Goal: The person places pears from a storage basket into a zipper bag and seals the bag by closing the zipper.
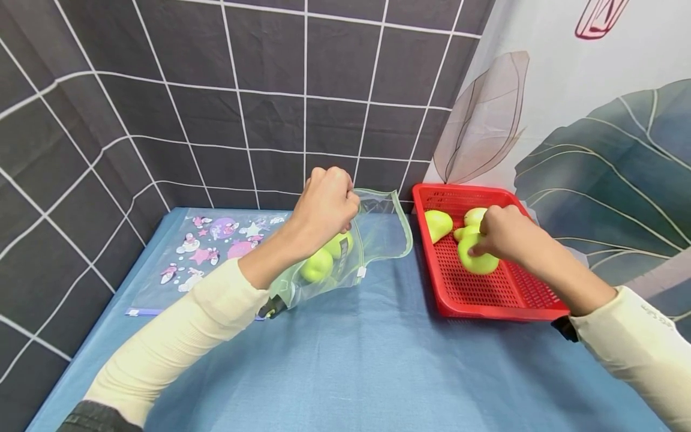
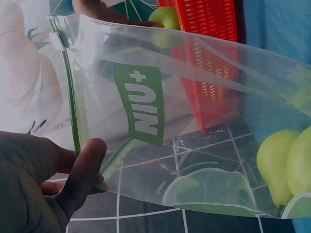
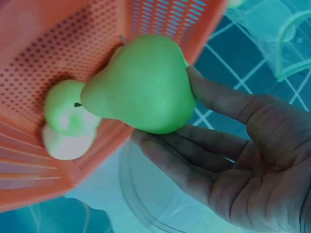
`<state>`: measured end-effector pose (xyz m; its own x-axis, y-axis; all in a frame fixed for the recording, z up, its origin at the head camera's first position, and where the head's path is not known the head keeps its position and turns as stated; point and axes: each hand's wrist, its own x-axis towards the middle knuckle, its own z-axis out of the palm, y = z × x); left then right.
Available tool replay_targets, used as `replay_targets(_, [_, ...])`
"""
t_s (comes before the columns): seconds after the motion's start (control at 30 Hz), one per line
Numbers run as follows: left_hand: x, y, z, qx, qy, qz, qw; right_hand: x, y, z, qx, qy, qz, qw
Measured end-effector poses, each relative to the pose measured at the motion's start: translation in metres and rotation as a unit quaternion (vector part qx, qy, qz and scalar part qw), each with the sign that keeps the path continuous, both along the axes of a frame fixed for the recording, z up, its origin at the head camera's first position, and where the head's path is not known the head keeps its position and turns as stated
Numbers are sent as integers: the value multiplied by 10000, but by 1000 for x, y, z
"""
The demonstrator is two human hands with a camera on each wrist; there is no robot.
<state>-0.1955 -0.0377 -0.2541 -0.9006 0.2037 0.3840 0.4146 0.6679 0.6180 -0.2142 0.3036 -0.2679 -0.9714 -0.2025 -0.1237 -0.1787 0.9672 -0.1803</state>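
Observation:
My left hand pinches the rim of a clear zip bag with a green edge, and the bag's mouth gapes toward the right. Green pears lie in the bottom of this bag. In the left wrist view, the thumb and fingers grip the bag's edge beside a green label. Over the red basket, my right hand holds a green pear between thumb and fingers. More pears rest in the basket, some partly hidden by the hand and the held pear.
A second clear bag with pink and purple cartoon prints lies flat at the left, its blue zip edge toward me. Blue cloth covers the table. A dark tiled-pattern backdrop stands behind, and a leaf-patterned one at the right.

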Motion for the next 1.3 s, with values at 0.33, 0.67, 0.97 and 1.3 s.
replay_targets(0.33, [0,0,2,-72,-84,1,9999,10,-25,24,-236,543,323,9977])
replay_targets(0.67, [0,2,-1,-140,-127,9,9998,22,-48,41,-679,1230,750,9872])
replay_targets(0.97, [1,2,-2,-147,-38,13,9999,32,-65,54,-894,1629,771,9796])
replay_targets(1.3, [0,3,2,-179,-110,8,9998,46,-85,57,-1286,2424,1350,9521])
